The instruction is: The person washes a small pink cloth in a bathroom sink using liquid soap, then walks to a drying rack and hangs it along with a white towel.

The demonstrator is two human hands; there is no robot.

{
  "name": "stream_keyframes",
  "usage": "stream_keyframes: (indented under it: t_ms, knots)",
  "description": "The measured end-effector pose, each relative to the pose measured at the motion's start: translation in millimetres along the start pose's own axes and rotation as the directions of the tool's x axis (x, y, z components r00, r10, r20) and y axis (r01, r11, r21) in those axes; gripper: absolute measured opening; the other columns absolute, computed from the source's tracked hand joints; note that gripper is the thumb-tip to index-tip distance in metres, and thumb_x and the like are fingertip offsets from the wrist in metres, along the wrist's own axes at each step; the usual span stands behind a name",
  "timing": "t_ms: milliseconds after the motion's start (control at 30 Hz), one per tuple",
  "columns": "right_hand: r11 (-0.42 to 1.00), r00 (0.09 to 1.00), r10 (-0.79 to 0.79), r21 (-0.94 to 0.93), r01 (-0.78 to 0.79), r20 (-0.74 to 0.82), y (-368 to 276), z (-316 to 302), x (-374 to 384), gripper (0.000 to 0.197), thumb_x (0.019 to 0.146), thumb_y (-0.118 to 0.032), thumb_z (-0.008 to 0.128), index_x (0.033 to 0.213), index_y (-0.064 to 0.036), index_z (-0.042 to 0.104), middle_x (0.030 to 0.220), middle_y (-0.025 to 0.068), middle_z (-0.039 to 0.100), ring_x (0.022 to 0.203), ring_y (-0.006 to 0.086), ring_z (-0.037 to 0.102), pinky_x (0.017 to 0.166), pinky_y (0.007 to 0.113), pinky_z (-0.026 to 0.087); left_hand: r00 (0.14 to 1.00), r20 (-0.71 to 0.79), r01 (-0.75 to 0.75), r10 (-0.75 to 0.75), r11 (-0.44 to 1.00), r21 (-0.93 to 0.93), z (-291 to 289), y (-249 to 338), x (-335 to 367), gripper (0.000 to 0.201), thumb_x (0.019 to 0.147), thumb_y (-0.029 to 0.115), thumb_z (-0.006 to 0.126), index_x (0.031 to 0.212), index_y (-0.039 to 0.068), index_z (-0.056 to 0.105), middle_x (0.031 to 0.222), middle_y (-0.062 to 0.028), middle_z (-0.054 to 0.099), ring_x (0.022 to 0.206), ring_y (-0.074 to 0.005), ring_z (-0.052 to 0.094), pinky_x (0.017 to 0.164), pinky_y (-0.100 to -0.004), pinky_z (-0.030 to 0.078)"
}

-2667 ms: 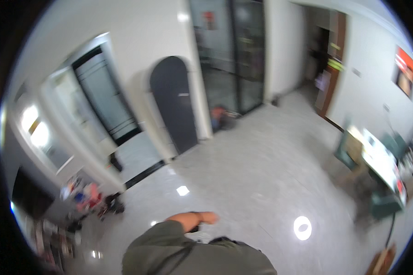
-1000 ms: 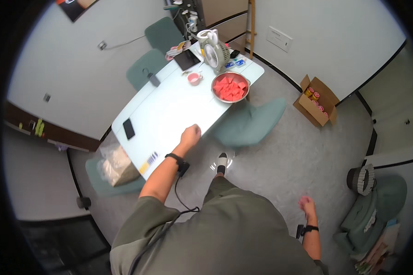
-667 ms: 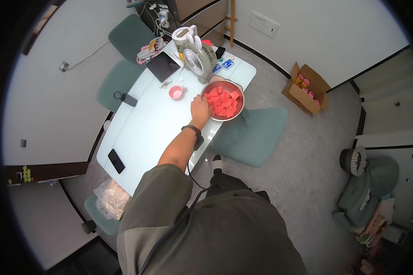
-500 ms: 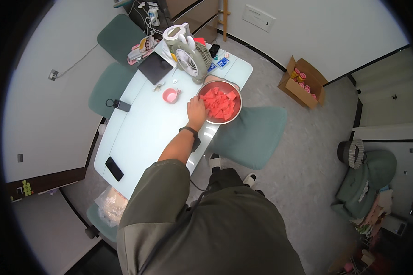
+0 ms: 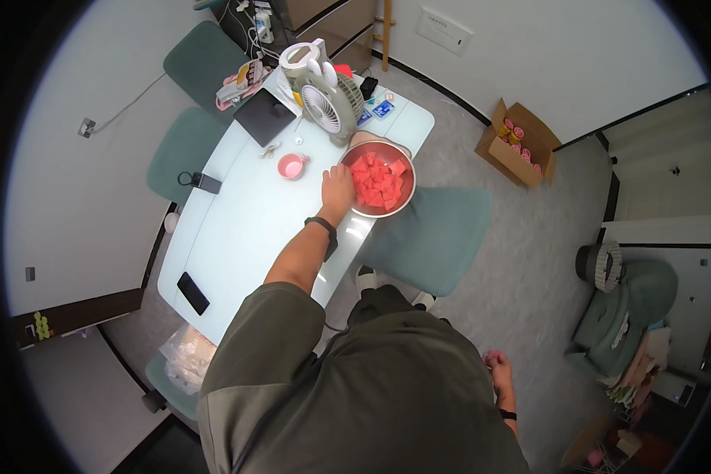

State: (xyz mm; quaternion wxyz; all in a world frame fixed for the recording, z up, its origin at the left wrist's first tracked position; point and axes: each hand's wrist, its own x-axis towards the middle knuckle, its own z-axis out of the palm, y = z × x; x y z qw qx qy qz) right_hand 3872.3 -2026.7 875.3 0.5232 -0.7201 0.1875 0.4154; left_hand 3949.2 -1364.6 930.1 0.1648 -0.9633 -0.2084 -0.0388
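A round bowl (image 5: 409, 189) with a pale rim and reddish inside stands at the near right edge of the white table (image 5: 249, 229). Red watermelon chunks (image 5: 377, 180) lie heaped in it. My left hand (image 5: 338, 188) has its fingers curled over the bowl's left rim, close to the chunks; the fingertips are partly hidden. Low on the right, beside my body and away from the table, is my right hand (image 5: 499, 370), fingers bent together. Something small and pinkish shows at its fingertips, too small to name. A pink cup (image 5: 291, 166) stands left of the bowl.
Behind the bowl stands a fan (image 5: 324, 103), with a dark tablet (image 5: 265, 118) beside it. A phone (image 5: 193, 293) lies near the table's left end. One green chair (image 5: 438, 237) is tucked beside the bowl. An open cardboard box (image 5: 521, 146) sits on the floor.
My right hand has come into view at the lower right. My left hand stays at the bowl's rim. The whole view has shifted slightly.
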Motion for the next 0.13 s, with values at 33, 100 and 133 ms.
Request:
stream_keyframes:
  t_ms: [33, 100, 133]
  knots:
    - [1.0, 1.0, -0.005, -0.004, 0.005, -0.001, 6.1, -3.0, -0.1, 0.023, 0.098, -0.015, 0.052, 0.118, -0.0046, 0.058, 0.097, 0.0065, 0.068, 0.089, 0.0168, 0.065, 0.078, 0.034, 0.053, 0.999, 0.025, -0.023, 0.022, 0.999, 0.022, 1.4, 2.8, 1.2, 0.037, 0.076, 0.028, 0.068, 0.106, 0.007, 0.06, 0.107, -0.0088, 0.053, 0.102, -0.024, 0.052, 0.085, -0.04, 0.041]
    - [0.992, 1.0, 0.012, -0.122, -0.013, -0.005, 32.5, -9.4, -4.6, 0.025, 0.098, -0.016, 0.053, 0.119, -0.0048, 0.058, 0.099, 0.0066, 0.068, 0.089, 0.0177, 0.065, 0.079, 0.034, 0.053, 0.999, 0.032, -0.035, 0.034, 0.998, 0.042, -0.1, 1.8, 4.7, 0.034, 0.078, 0.026, 0.065, 0.106, 0.007, 0.06, 0.106, -0.0084, 0.053, 0.102, -0.0237, 0.052, 0.085, -0.0397, 0.04]
    - [0.991, 1.0, 0.005, -0.131, -0.005, 0.003, 44.6, -25.2, -6.7, 0.025, 0.098, -0.016, 0.053, 0.119, -0.0048, 0.058, 0.099, 0.0066, 0.068, 0.089, 0.0177, 0.065, 0.079, 0.034, 0.053, 0.998, 0.043, -0.052, 0.049, 0.997, 0.065, -2.9, -0.9, 5.1, 0.032, 0.079, 0.024, 0.062, 0.105, 0.008, 0.06, 0.106, -0.0081, 0.053, 0.102, -0.0234, 0.052, 0.085, -0.0394, 0.04]
